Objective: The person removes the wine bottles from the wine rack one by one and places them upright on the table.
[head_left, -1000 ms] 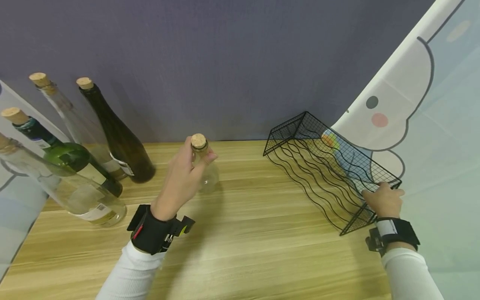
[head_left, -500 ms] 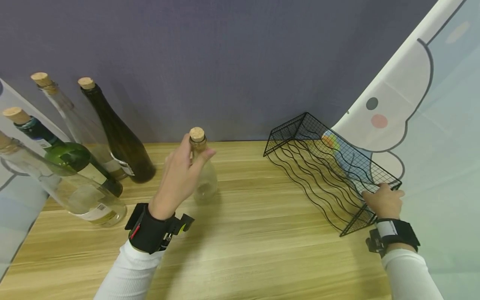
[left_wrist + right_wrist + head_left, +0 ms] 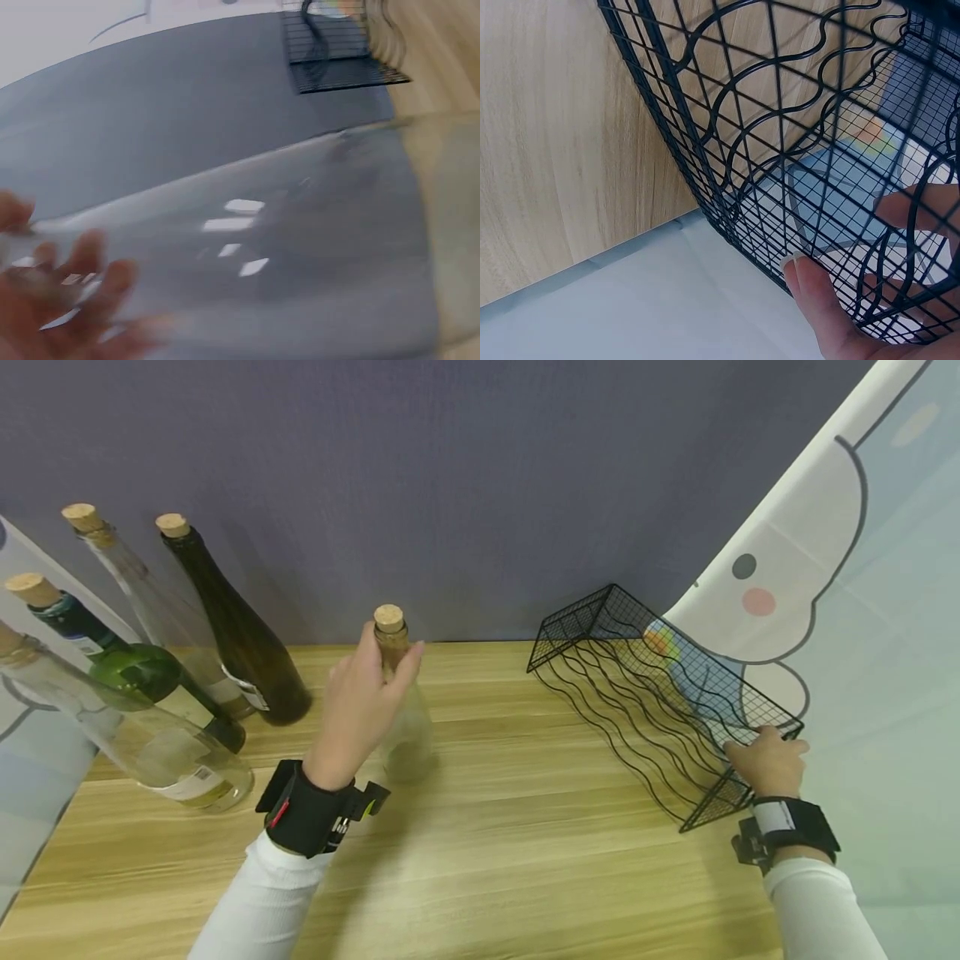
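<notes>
My left hand (image 3: 356, 706) grips a clear glass bottle (image 3: 408, 739) by its neck, thumb on the right side and fingers behind. A cork (image 3: 389, 618) plugs its mouth above the hand. In the left wrist view, the see-through body of the bottle (image 3: 300, 225) fills the lower half, with blurred fingers (image 3: 90, 285) around the neck. Whether its base touches the table cannot be told. On the right, my right hand (image 3: 767, 762) holds the near corner of a black wire rack (image 3: 577, 614). The right wrist view shows the thumb (image 3: 817, 300) against the rack's mesh (image 3: 705, 176).
Several corked bottles stand at the left: a dark one (image 3: 251, 652), a green one (image 3: 142, 672), a clear one with a label (image 3: 180, 760) and another clear one (image 3: 176, 618). A grey panel (image 3: 450, 502) rises behind the wooden table (image 3: 525, 860). A patterned cloth (image 3: 877, 693) hangs at the right.
The bottle in my left hand has shifted slightly left; its cork appears higher in the head view and more of its body shows below the hand. My right hand and the rack stay put.
</notes>
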`<state>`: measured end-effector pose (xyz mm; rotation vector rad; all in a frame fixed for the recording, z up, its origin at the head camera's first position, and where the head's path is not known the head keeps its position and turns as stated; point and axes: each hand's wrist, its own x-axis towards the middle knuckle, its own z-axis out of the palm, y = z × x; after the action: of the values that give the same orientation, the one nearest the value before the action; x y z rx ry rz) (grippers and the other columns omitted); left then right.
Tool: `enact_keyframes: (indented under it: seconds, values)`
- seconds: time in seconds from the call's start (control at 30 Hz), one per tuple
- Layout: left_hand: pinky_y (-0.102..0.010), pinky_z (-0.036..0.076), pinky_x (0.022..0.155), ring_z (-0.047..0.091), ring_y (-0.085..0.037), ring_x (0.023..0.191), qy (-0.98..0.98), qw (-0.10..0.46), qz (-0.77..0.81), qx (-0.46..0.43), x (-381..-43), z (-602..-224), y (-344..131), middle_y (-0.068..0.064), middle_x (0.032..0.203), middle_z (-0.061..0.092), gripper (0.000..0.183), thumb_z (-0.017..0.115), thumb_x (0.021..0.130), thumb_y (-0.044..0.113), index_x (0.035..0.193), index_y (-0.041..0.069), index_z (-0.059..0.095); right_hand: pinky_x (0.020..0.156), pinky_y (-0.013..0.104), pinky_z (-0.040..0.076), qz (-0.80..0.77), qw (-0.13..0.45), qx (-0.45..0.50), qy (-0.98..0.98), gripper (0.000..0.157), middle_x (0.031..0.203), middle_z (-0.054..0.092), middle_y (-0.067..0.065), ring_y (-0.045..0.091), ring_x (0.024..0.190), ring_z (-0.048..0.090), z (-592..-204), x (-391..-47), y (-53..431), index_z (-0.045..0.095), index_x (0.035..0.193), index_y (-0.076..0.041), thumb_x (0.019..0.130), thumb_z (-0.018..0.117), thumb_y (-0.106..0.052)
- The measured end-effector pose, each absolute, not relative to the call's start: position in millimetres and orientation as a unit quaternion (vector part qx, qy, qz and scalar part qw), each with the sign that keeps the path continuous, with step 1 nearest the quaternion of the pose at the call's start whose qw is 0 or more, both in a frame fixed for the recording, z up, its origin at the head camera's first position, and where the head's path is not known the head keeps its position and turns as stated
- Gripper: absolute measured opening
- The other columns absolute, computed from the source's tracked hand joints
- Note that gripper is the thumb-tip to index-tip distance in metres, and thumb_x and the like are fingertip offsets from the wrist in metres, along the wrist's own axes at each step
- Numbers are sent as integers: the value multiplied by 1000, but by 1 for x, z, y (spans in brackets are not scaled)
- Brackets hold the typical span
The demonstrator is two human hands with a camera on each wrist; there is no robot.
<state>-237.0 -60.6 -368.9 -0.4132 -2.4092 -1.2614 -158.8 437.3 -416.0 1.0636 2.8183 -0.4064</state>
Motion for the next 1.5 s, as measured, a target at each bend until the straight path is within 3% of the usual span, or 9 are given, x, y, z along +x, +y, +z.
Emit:
enact_keyframes:
  seconds: [0.1,0.2,0.47,0.7,0.9,1.1,1.17,1.37,1.5]
  values:
    - [-27,42,55,56,-23,58,-807,262,-506,-155,-243,-383,-51,-14,71,61,19,61,91,11,99,-4,52,81,66,47,-133,52,349,926,71,131,18,55,71,108,41,-417,-159,438,23,140,21,94,47,-28]
    - [-17,45,59,62,-24,63,-758,301,-553,-169,-247,-398,-45,-18,75,66,16,61,86,0,97,-8,52,81,67,47,-134,52,350,926,72,131,18,55,71,108,40,-418,-160,438,22,140,20,94,47,-29]
    - [-13,49,69,66,-24,71,-739,266,-590,-185,-251,-412,-47,-18,82,69,23,67,83,-2,102,-7,55,82,67,46,-131,48,350,927,71,131,18,56,72,109,40,-419,-159,439,23,140,20,95,47,-28]
    - [-11,47,66,67,-28,67,-736,307,-575,-184,-252,-415,-44,-20,77,67,17,63,82,-5,95,-9,53,79,66,47,-131,46,342,929,71,129,21,55,69,104,43,-419,-159,438,24,140,21,94,48,-28]
    - [-14,48,64,67,-29,65,-737,323,-564,-186,-253,-415,-43,-19,76,67,16,63,82,-5,94,-9,53,81,67,46,-133,47,343,929,70,130,20,56,70,106,42,-416,-159,437,24,139,22,95,47,-27]
    - [-36,54,62,68,-30,67,-737,327,-561,-188,-255,-414,-43,-20,77,68,17,62,81,-5,96,-10,54,81,67,46,-133,47,344,928,70,131,19,56,70,107,41,-415,-159,437,23,140,22,95,47,-27]
    - [-38,55,62,68,-30,66,-736,326,-562,-190,-255,-414,-43,-20,77,68,18,62,81,-5,96,-10,54,81,67,46,-132,47,344,928,71,131,19,56,70,107,41,-416,-160,438,23,140,21,95,47,-27]
    - [-17,48,65,62,-21,65,-740,308,-573,-173,-255,-413,-50,-19,75,67,19,61,82,-6,98,-9,54,81,67,47,-134,48,348,927,71,131,19,55,70,108,41,-418,-159,440,23,141,20,95,47,-28]
    - [-13,45,64,59,-12,64,-741,306,-576,-159,-256,-412,-57,-18,74,66,19,62,82,-7,99,-7,54,81,67,46,-132,45,350,926,70,131,20,55,70,108,41,-418,-159,438,24,141,20,95,47,-28]
